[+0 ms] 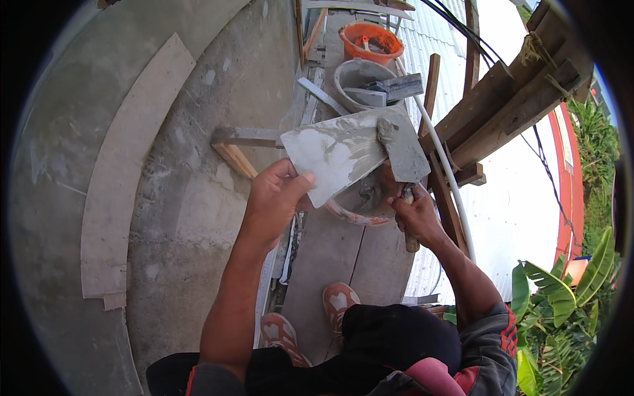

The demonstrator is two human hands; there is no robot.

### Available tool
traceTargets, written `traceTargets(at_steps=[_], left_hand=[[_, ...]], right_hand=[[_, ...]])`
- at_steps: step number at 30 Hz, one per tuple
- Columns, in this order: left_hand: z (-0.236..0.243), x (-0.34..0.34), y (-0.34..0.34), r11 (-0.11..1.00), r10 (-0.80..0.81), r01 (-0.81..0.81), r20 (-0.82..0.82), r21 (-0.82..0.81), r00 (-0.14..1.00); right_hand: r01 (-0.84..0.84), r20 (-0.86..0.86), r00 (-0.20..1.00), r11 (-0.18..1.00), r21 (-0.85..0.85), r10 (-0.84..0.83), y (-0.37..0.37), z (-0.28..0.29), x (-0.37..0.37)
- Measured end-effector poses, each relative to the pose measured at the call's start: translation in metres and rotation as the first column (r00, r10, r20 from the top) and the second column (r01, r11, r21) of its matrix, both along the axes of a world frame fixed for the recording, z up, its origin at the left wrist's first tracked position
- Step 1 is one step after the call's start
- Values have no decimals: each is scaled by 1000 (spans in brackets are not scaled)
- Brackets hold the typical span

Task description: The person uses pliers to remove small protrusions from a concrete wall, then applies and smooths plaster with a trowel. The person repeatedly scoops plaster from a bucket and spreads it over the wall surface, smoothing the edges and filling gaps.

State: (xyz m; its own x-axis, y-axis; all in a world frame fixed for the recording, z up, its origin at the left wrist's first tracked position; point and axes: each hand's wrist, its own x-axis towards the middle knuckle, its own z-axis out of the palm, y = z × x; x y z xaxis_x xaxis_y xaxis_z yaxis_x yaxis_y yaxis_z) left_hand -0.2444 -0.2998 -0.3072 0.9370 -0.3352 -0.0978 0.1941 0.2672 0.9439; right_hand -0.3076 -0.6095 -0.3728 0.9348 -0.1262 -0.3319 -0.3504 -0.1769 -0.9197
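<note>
My left hand [272,201] grips the near left corner of a flat whitish board [320,162], thumb on top. Wet grey mortar is smeared across the board's far right part. In my right hand [421,216] is a trowel [412,240], its worn wooden handle wrapped by my fingers. The trowel's mortar-coated blade lies against the board's right end, and whether it touches there I cannot tell. Below both tools stands a bucket [353,215] with grey mortar inside, partly hidden by the board.
Farther along the plank walkway [330,254] stand a grey bucket [341,74] holding blocks or tools and an orange bucket [343,41]. A wooden bracket [246,136] juts from the concrete wall [188,191] on the left. Timber beams [505,105] and a white pipe [456,191] run along the right.
</note>
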Motion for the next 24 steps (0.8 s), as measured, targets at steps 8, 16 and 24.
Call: traceTargets(at_steps=[8,16,24], left_hand=[[-9,-9,-9,989,-31,32,-11,145,999],[1,0,23,1000,24,-24,-16,6,1000],[5,-9,11,1000,-9,8,45,14,999]], right_hand=[[-251,48,964,952,-177,263,27,7,-11],[90,45,995,992,84,-94,-24,-4,1],[-62,180,975,938,-342,130,-2,-13,-2]])
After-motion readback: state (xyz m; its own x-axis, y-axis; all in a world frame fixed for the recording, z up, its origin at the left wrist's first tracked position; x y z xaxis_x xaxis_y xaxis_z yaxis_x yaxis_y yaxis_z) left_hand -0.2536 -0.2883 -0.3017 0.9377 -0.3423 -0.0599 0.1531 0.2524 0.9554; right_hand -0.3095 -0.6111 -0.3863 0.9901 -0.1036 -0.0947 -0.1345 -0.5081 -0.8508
